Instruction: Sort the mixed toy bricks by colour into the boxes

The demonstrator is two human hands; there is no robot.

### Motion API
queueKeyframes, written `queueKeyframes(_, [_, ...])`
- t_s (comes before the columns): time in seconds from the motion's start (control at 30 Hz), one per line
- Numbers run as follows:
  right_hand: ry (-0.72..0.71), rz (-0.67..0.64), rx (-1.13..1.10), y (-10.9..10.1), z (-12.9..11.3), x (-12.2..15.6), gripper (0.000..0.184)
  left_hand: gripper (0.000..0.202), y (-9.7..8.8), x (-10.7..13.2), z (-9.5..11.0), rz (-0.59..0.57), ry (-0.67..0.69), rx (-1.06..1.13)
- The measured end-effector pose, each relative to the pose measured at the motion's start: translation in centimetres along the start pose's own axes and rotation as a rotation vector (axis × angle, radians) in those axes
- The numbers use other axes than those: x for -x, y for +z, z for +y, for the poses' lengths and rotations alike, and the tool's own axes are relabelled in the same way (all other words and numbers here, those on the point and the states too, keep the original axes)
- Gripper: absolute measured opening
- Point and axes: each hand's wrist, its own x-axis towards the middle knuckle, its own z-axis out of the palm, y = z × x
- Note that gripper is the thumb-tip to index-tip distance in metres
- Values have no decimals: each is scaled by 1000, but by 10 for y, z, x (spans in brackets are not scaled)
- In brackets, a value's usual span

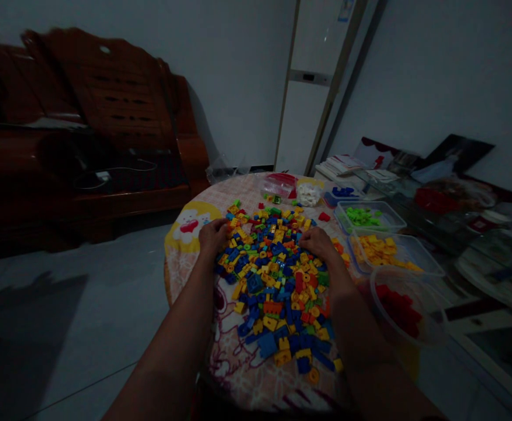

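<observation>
A wide heap of mixed toy building bricks in yellow, blue, orange, green and red covers the middle of a round table. At the heap's upper left edge, my left hand is closed, its curled fingertips down beside orange and yellow bricks. My right hand sits at the heap's right side with thumb and fingers pinched together above blue and yellow bricks. Whatever lies between the fingers of either hand is too small and dark to make out.
Along the table's right side stand clear tubs with green bricks, yellow bricks and red bricks. Blue bricks, white pieces and a red lid lie at the back. A wooden sofa stands left.
</observation>
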Motion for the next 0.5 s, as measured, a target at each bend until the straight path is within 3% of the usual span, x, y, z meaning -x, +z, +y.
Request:
queueKeyframes(0.23, [34, -74, 187, -3, -4, 6, 16, 38, -1, -1, 1, -3, 2, -20])
queueKeyframes(0.5, [65, -42, 130, 5, -10, 3, 17, 38, 1, -1, 0, 1, -29, 5])
